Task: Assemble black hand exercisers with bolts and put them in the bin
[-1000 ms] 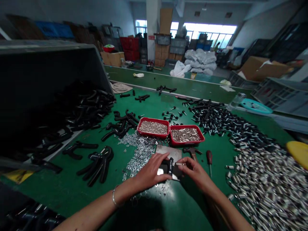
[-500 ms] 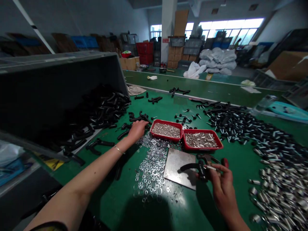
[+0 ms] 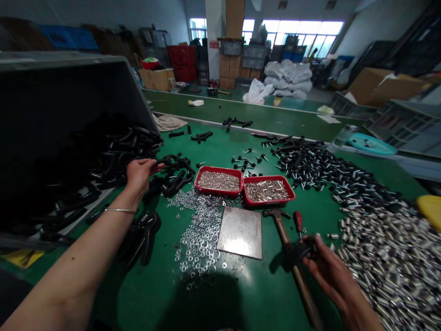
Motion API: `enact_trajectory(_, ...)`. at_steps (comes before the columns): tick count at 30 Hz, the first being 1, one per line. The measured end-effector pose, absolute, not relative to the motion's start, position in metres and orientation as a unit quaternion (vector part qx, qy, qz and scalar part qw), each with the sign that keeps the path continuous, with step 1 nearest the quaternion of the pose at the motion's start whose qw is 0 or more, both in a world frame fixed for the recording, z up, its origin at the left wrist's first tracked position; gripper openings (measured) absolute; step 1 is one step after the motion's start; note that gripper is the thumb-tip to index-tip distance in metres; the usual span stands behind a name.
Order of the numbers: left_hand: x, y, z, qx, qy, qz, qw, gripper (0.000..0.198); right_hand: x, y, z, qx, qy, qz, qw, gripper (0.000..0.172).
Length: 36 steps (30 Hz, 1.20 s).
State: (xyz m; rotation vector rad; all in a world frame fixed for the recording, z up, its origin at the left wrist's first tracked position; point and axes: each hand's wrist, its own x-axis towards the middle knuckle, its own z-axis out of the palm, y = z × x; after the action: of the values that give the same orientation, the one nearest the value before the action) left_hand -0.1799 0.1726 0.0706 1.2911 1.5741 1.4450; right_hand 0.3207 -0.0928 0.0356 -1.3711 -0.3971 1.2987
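My left hand (image 3: 138,177) is closed, its fingertips pinching a black curved handle-like part (image 3: 170,161) beside other loose black parts. To its left, a pile of similar black parts (image 3: 115,161) spills from a tipped grey bin. Low on the right, my right hand (image 3: 329,271) grips another black curved part (image 3: 296,253), blurred, above the wooden handle of a hammer (image 3: 283,232). A red-handled screwdriver (image 3: 298,221) lies just beyond that hand. Between the hands, a bare metal plate (image 3: 240,232) rests on the green table beside scattered metal washers (image 3: 201,239).
Two red trays (image 3: 220,188) of small metal pieces stand behind the plate. Black-headed bolts (image 3: 306,163) and silver metal sleeves (image 3: 389,257) are heaped on the right. The grey bin (image 3: 138,92) walls off the left side. A green conveyor-like strip (image 3: 213,112) runs behind.
My left hand has moved left, away from the red tray, with a black part at its fingers. My right hand has drawn its black part off the plate, rightwards. The view has swung right.
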Motion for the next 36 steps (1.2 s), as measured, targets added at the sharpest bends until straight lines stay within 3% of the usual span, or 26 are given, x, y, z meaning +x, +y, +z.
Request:
enact_trajectory(4,-0.166,0.108,0.078,0.293,0.465,0.660,0.512,0.011,0.268,-0.090,0.026,-0.550,-0.213,0.623,0.514,0.036)
enact_trajectory(8,-0.121,0.029,0.067,0.312,0.380,0.597,0.633,0.063,0.228,-0.076,0.031,-0.543,-0.328,0.608,0.477,0.041)
enact_trajectory(10,-0.098,0.002,0.061,0.344,0.363,0.546,0.672,0.075,0.218,-0.071,0.034,-0.555,-0.390,0.575,0.458,0.041)
enact_trajectory(14,-0.051,-0.022,0.050,0.344,0.351,0.489,0.721,0.037,0.208,-0.066,0.033,-0.598,-0.500,0.458,0.427,0.037)
enact_trajectory(16,-0.027,-0.026,0.045,0.360,0.367,0.452,0.729,0.029,0.206,-0.065,0.031,-0.617,-0.554,0.385,0.405,0.035)
enact_trajectory(21,0.022,-0.032,0.031,0.477,0.430,0.329,0.692,0.033,0.203,-0.066,0.034,-0.638,-0.634,0.279,0.337,0.030)
enact_trajectory(28,0.037,-0.033,0.028,0.551,0.455,0.287,0.638,0.044,0.204,-0.066,0.038,-0.649,-0.674,0.221,0.274,0.030)
enact_trajectory(36,0.052,-0.043,0.027,0.584,0.474,0.309,0.583,0.041,0.202,-0.063,0.039,-0.641,-0.665,0.209,0.322,0.030)
